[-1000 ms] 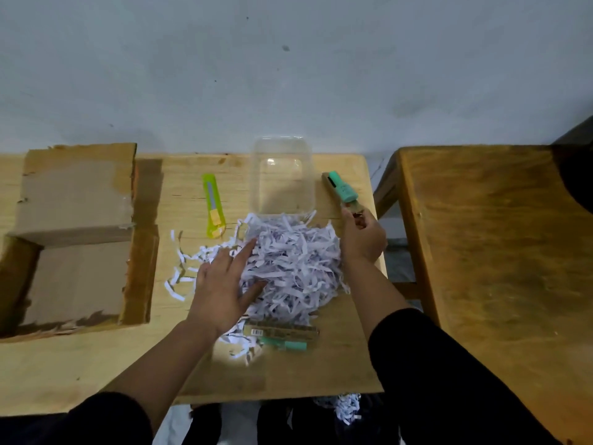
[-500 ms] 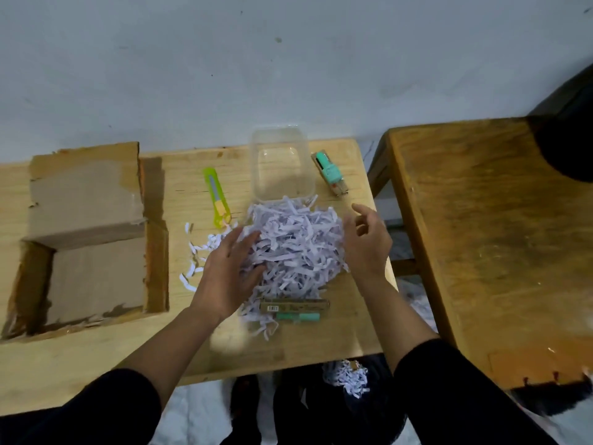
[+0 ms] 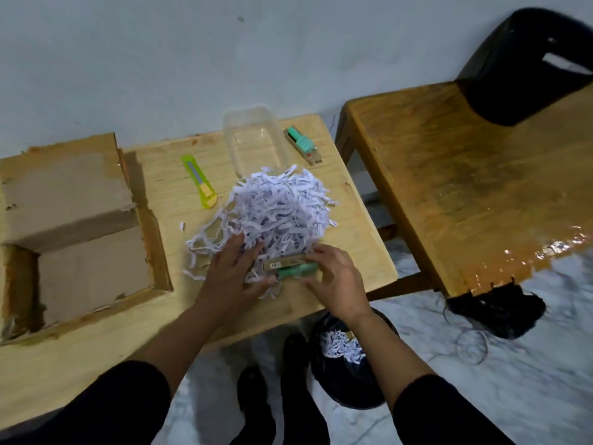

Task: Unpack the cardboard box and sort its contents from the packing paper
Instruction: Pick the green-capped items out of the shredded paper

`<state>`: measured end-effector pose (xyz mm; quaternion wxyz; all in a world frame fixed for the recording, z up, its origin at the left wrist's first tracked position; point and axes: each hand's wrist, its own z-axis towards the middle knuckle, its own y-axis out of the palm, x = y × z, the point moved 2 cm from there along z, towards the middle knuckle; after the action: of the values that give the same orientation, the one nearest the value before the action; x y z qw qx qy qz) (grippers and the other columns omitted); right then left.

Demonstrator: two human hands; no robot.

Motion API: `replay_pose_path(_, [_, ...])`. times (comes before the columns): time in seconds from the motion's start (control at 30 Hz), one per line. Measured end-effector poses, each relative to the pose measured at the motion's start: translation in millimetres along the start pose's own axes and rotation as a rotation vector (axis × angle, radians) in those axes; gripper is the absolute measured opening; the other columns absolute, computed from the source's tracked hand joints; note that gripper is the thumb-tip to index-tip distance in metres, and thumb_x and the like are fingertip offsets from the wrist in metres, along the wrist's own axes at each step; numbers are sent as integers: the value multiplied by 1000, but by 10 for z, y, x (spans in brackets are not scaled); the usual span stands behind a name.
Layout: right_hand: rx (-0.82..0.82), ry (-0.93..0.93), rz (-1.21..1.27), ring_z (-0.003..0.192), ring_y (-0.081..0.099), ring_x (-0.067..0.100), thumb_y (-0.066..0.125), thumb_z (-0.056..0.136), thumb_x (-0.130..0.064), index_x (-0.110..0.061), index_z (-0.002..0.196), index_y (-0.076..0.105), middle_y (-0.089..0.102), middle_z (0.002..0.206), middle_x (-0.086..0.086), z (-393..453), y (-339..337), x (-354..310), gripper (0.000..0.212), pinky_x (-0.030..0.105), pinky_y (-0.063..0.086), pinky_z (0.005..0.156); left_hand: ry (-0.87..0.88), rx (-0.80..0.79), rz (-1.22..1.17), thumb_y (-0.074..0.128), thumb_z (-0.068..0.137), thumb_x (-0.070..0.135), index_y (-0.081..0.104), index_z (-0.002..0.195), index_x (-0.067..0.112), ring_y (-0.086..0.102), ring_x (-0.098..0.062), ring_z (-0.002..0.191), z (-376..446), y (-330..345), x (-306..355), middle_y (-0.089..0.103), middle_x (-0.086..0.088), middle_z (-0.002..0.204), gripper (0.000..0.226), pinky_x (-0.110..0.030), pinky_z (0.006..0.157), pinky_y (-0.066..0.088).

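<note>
A heap of white shredded packing paper (image 3: 282, 210) lies on the light wooden table (image 3: 359, 252). At its near edge sits a carded pack with a mint-green pen (image 3: 288, 266). My right hand (image 3: 337, 281) pinches the right end of that pack, fingers on top and thumb below. Spread flat, my left hand (image 3: 231, 274) presses on the paper's near left side, touching the pack's left end. The open cardboard box (image 3: 80, 261) at the left looks empty. A mint-green stapler (image 3: 301, 144) lies at the back right.
A clear plastic tub (image 3: 256, 139) stands behind the heap, and a yellow-green utility knife (image 3: 199, 181) lies to its left. Below the table edge, a black bin bag (image 3: 346, 364) holds shredded paper. A darker wooden table (image 3: 465, 175) carrying a black object (image 3: 526, 65) stands at the right.
My right hand left the stapler at the back right and came to the near edge of the heap, onto the pen pack. My left hand slid nearer too. The camera tilted down.
</note>
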<state>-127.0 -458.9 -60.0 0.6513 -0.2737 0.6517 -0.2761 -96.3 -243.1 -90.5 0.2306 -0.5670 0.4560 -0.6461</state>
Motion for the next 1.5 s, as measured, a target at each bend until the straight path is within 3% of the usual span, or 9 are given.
replay_pose_path(0.2, [-63, 24, -64, 110, 52, 24, 65, 72, 4, -15, 113, 63, 60, 115, 6, 64, -8, -17, 45, 13, 32, 92, -56, -16, -25, 37, 71, 69, 41, 139, 29, 22, -28, 141, 37, 17, -36, 27, -14, 152, 78, -50, 108, 30])
replay_pose_path(0.33, [-80, 74, 86, 104, 56, 15, 67, 81, -6, -17, 113, 64, 59, 114, 5, 71, -75, -24, 34, 11, 38, 93, -69, -29, -44, 55, 75, 59, 39, 139, 28, 19, -28, 142, 45, 24, -36, 23, -13, 153, 72, -47, 111, 24])
replay_pose_path(0.4, [-75, 172, 202, 100, 58, 16, 66, 85, -17, -23, 114, 64, 60, 113, 5, 53, -101, -7, 30, 20, 47, 88, -70, -34, -43, 63, 78, 51, 36, 140, 33, 15, -26, 143, 47, 51, -64, 19, -12, 155, 70, -47, 113, 20])
replay_pose_path(0.63, [-78, 379, 361, 96, 60, 27, 77, 74, -30, -23, 117, 64, 59, 108, 2, 6, -65, 78, 45, 36, 55, 84, -76, -40, -36, 37, 67, 69, 36, 139, 35, 18, -28, 142, 59, 80, -111, 24, -12, 152, 80, -50, 111, 25])
replay_pose_path(0.73, [-77, 385, 340, 97, 60, 22, 83, 66, -20, -20, 118, 64, 56, 110, 5, -5, -44, 76, 55, 33, 54, 88, -75, -48, -31, 36, 67, 70, 34, 140, 35, 17, -28, 142, 54, 74, -110, 22, -12, 153, 81, -50, 112, 23])
replay_pose_path(0.93, [22, 284, 205, 90, 50, 9, 80, 71, -13, -15, 112, 68, 50, 101, 2, -35, -91, 21, 44, 16, 47, 83, -77, -60, -40, 48, 72, 60, 33, 140, 36, 15, -26, 143, 44, 63, -82, 19, -11, 155, 74, -47, 113, 20])
replay_pose_path(1.1, [111, 300, 309, 86, 48, -2, 79, 71, -16, -16, 115, 66, 48, 89, -9, -43, -301, -98, 46, -1, 37, 76, -83, -53, -51, 36, 67, 71, 36, 139, 35, 17, -27, 142, 16, 31, -77, 24, -12, 152, 80, -48, 112, 22])
replay_pose_path(1.27, [251, 275, 267, 86, 48, 3, 78, 72, -31, -18, 118, 63, 48, 90, -11, 164, -567, -177, 50, 12, 40, 72, -85, -37, -39, 37, 71, 70, 35, 139, 37, 19, -26, 142, -1, 14, -19, 24, -10, 152, 76, -49, 111, 24])
replay_pose_path(1.5, [419, 397, 300, 86, 52, 11, 77, 75, -24, -7, 121, 60, 50, 101, -1, 742, -606, -34, 52, 22, 48, 79, -63, 20, -30, 51, 74, 57, 48, 132, 29, 37, -35, 131, 36, 57, -2, 47, -18, 136, 65, -53, 100, 39])
